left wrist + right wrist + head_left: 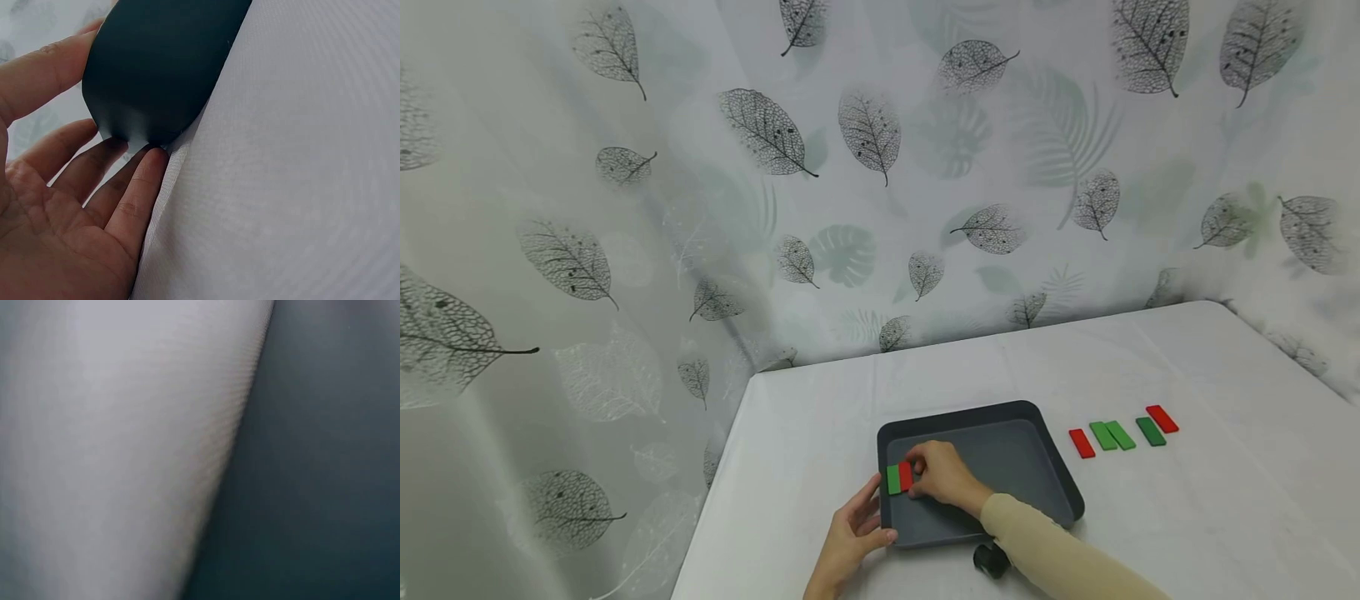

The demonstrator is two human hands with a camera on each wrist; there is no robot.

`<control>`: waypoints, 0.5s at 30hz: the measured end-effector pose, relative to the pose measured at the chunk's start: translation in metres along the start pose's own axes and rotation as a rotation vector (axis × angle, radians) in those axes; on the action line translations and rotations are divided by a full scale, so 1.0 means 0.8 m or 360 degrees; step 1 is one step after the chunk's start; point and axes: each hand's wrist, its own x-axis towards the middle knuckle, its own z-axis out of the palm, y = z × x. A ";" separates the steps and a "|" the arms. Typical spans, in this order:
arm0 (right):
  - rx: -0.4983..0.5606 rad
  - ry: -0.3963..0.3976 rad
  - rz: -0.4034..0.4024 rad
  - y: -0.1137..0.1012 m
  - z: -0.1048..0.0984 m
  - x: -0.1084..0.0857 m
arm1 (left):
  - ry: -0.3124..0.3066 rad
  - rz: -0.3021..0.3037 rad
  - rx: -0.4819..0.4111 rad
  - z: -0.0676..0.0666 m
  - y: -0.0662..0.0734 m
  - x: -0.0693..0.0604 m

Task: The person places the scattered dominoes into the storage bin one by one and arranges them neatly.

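A: Where's the red tile (906, 477) rn?

B: In the grey tray (1000, 467), L end, flat right beside a green tile (893, 479)

A: Who's on it?

B: R hand (946, 473), fingers curled, thumb & fingertips pinching it. Beige sleeve (1060, 546) slants in over the near rim

A: And the L hand (850, 537)?

B: Apart from the R one, fingers spread & fairly straight, tips against the outside of the tray's near L corner, thumb by the near side

A: Other tiles?

B: Five on the white table (805, 467), R of the tray, L to R: a 2nd red tile (1082, 443), two lt green tiles (1103, 436) side by side, a dk green tile (1151, 431), then a 3rd red tile (1162, 418)

A: Black obj (989, 560) near the sleeve?

B: Small, just outside the near rim, can't tell what it is. Leaf-print curtain (850, 200) hangs behind it all
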 end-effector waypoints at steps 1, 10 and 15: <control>-0.0002 0.0002 -0.0006 0.001 -0.001 -0.001 | -0.0002 0.0000 -0.0001 0.000 0.000 0.000; 0.0163 -0.0001 -0.0065 -0.008 -0.070 -0.023 | 0.0004 -0.0017 0.0061 0.001 -0.004 0.000; 0.0120 0.0136 -0.0083 0.016 -0.171 -0.054 | 0.0016 -0.0024 0.0102 0.000 -0.003 0.001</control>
